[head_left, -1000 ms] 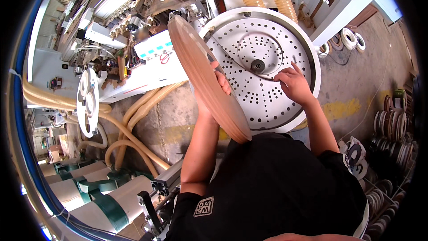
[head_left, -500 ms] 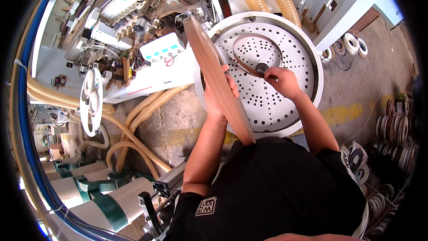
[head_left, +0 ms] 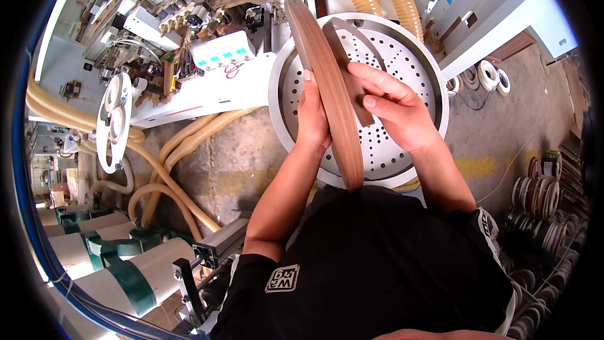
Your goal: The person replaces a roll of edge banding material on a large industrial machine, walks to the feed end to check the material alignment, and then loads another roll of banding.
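Concrete floor (head_left: 509, 113) beneath; brown coil (head_left: 333, 88) on edge above perforated disc (head_left: 412, 66), long axis away from body, left hand (head_left: 313, 116) gripping it; right hand (head_left: 401, 107), half-curled, at loose strip (head_left: 354, 88) (pinch unclear) just right.

Clock face on the perforated turntable (head_left: 423, 82): bare surface lies open at two, with a narrow gap at nine, beside the left hand (head_left: 313, 113). The upright edge-banding coil (head_left: 336, 101) bars crossing from eleven to six; the right hand (head_left: 401, 112) obstructs four, ribbed hoses (head_left: 401, 6) beyond one.
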A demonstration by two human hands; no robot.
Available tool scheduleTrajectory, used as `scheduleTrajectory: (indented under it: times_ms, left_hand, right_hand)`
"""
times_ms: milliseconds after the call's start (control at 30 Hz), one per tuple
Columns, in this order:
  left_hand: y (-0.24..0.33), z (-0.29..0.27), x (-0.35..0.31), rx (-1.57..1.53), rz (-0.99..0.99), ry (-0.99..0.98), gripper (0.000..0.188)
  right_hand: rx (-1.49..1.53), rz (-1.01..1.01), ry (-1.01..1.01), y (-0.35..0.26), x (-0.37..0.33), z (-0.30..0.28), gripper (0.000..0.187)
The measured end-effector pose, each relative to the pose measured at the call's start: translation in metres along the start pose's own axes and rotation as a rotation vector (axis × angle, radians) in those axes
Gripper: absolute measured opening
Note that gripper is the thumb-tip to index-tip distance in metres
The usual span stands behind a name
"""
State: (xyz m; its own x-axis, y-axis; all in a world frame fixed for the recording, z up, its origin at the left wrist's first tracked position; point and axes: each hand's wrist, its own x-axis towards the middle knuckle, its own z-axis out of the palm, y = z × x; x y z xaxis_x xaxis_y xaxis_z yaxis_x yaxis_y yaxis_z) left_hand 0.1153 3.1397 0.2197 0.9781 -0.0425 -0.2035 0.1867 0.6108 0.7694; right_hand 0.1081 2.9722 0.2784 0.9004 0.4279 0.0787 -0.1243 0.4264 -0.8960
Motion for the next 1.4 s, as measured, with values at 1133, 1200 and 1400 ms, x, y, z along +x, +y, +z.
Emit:
scheduleTrajectory:
  times_ms: [1133, 1200, 1400]
  left_hand:
    - [0.001, -0.02, 0.001, -0.169, 0.003, -0.168, 0.082]
    - [0.005, -0.018, -0.002, -0.103, 0.04, -0.166, 0.081]
    - [0.005, -0.015, -0.001, -0.074, 0.062, -0.136, 0.079]
  right_hand:
    - [-0.184, -0.102, -0.287, -0.001, -0.005, 0.026, 0.058]
    - [-0.216, -0.129, -0.315, 0.001, -0.004, 0.024, 0.062]
    - [-0.072, -0.188, -0.305, 0.018, -0.001, 0.015, 0.051]
